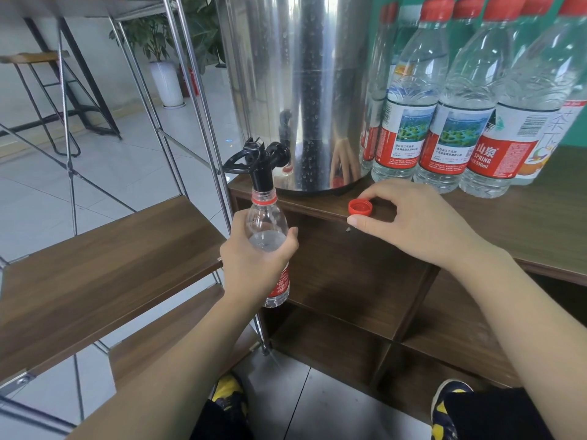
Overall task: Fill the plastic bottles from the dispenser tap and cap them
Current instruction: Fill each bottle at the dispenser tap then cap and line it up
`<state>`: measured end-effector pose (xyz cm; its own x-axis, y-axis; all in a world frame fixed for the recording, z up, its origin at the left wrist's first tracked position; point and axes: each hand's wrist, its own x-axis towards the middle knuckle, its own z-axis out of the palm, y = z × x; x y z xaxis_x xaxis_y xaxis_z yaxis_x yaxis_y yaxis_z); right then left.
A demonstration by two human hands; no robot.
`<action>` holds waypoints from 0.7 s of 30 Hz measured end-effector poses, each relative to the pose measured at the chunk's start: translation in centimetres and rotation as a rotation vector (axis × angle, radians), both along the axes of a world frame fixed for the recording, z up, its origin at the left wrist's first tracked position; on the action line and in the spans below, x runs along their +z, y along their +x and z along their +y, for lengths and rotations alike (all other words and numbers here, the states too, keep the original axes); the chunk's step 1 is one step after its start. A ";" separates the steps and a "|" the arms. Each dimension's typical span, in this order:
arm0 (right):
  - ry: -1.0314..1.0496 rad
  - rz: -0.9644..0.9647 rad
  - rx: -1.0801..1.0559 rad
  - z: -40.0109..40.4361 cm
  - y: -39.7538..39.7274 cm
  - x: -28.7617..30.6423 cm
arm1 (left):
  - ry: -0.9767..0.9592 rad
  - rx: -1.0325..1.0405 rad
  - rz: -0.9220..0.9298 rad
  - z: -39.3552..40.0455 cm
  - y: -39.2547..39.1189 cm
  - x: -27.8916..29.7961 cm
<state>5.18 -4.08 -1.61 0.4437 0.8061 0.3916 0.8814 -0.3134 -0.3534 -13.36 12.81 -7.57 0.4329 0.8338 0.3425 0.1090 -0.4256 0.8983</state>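
My left hand grips a clear plastic bottle with a red label, held upright with its open neck right under the black dispenser tap. Water fills the bottle up to about its shoulder. The tap juts from a steel dispenser urn standing on the wooden counter. A red cap lies open side up at the counter's front edge. My right hand has its curled fingers and thumb around that cap, fingertip touching its rim.
Several capped bottles with red caps stand in rows to the right of the urn. A wooden shelf board on a metal frame sits to the left. Open cubbies lie under the counter. A stool and a potted plant stand far left.
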 end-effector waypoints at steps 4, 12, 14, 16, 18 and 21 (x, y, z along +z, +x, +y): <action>0.009 -0.004 0.004 0.0 0.1 -0.1 | 0.007 0.013 -0.002 0.0 0.1 0.0; 0.008 -0.002 0.005 0.0 0.1 -0.1 | 0.007 0.014 -0.005 0.0 0.1 0.0; 0.010 -0.001 0.004 0.0 0.1 -0.1 | 0.003 0.011 -0.007 0.0 0.0 0.0; 0.008 -0.003 0.002 0.0 0.1 -0.1 | 0.004 0.010 -0.008 0.0 0.0 -0.1; 0.006 -0.005 0.002 0.0 0.1 -0.2 | 0.005 0.009 -0.010 0.0 0.0 0.0; 0.007 -0.004 0.005 0.0 0.1 -0.2 | 0.007 0.010 -0.010 -0.1 0.1 0.0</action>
<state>5.32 -4.07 -1.78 0.4382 0.8055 0.3989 0.8843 -0.3069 -0.3518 -13.30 12.74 -7.56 0.4210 0.8357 0.3528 0.1042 -0.4309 0.8964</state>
